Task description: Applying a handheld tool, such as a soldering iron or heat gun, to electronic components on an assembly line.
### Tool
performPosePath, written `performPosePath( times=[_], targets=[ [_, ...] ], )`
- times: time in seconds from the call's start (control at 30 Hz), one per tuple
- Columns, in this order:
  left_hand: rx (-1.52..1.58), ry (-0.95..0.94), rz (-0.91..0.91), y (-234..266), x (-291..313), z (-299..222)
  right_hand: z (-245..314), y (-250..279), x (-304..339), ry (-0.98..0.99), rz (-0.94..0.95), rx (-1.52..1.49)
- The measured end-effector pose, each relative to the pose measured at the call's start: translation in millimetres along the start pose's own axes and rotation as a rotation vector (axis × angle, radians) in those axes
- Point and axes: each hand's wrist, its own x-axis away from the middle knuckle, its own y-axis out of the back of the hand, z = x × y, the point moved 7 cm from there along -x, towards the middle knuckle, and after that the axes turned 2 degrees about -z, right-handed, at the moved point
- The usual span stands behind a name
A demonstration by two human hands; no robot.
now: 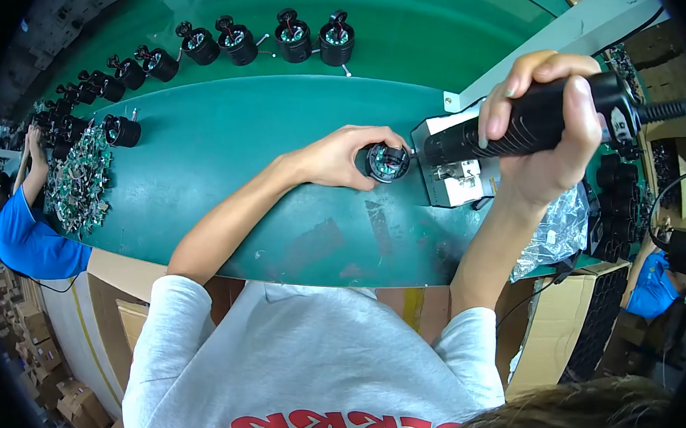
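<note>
My left hand (339, 156) pinched the black round housing (388, 165) between thumb and fingers near the middle of the green surface (246, 120), its wired end facing up, presumably to steady it and leave the inside reachable. My right hand's (550, 171) grip was wrapped around the black power driver (536, 120), its nose angled down toward nine o'clock beside the housing, though I could not tell whether they touched. The small box (462, 189) sat just beside at three o'clock, with circuit boards (81, 184) heaped at nine and more housings (294, 45) lined up from ten to eleven, seemingly for easy reach.
</note>
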Motion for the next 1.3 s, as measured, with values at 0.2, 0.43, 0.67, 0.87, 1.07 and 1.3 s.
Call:
performPosePath(
  times=[0.2, 0.43, 0.67, 0.87, 1.07, 1.3],
  targets=[
    [0.017, 0.005, 0.007, -1, 2, 2, -16, 2, 0, -0.055, -0.030, 0.078],
    [0.053, 0.040, 0.026, -3, 2, 4, -20, 3, 0, -0.060, -0.038, 0.155],
    [0.048, 0.030, 0.020, -3, 2, 3, -25, 3, 1, -0.084, -0.072, 0.150],
    [0.027, 0.012, 0.007, 0, 1, -7, -37, -10, 10, -0.169, -0.008, 0.120],
    [-0.024, -0.026, -0.059, 0, 5, -1, -29, -21, 8, -0.125, 0.025, 0.200],
    [-0.363, -0.038, -0.357, -2, 10, 0, 15, 9, 5, -0.047, -0.159, 0.413]
  ],
)
